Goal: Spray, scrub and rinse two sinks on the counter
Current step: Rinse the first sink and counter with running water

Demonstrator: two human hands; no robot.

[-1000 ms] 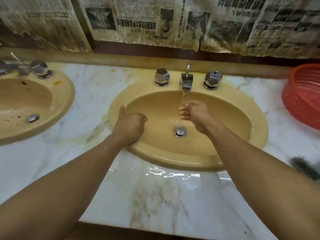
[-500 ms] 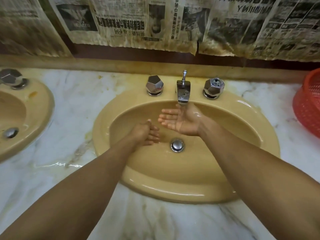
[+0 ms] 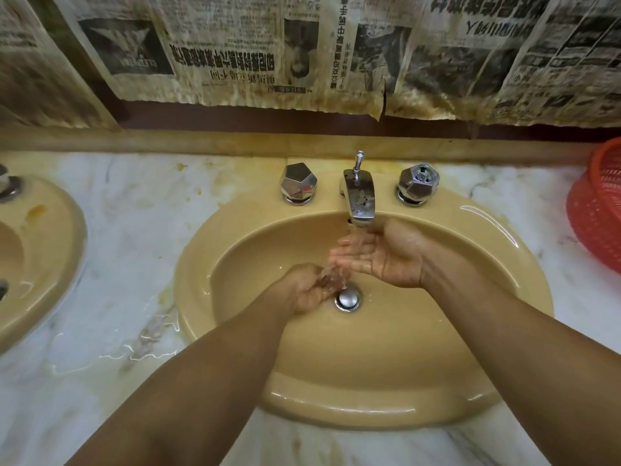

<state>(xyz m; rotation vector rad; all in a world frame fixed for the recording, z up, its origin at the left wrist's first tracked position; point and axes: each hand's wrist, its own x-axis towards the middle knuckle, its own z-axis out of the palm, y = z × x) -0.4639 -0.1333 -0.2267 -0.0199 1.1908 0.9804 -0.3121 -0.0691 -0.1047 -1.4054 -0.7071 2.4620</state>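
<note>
From over the person's shoulders, both bare forearms reach into the yellow sink [image 3: 369, 408] set in the middle of the marble counter [image 3: 134, 230]. The tap [image 3: 359, 200] at the back of the bowl is running, with a faceted chrome knob on its left [image 3: 298, 183] and another on its right [image 3: 417, 183]. The right hand [image 3: 386, 255] lies directly under the spout, palm up and fingers stretched flat, gripping nothing, and the water [image 3: 357, 239] strikes its fingers. The left hand [image 3: 304, 289] sits lower and nearer the middle of the bowl, palm up and loosely cupped, also holding nothing; water spilling off the right hand's fingers splashes into it. The chrome drain plug [image 3: 348, 297] shows just beside the left hand's fingertips. The basin's inner wall is wet and glossy. The second sink [image 3: 43, 237] is cut off by the left edge, well apart from the hands, with an orange stain on its rim. Between the two sinks a shallow puddle [image 3: 141, 348] glints on the marble. A red plastic basket [image 3: 601, 210] stands on the counter at the far right. Old, yellowed newspaper [image 3: 235, 52] with ragged lower edges covers the wall behind.
</note>
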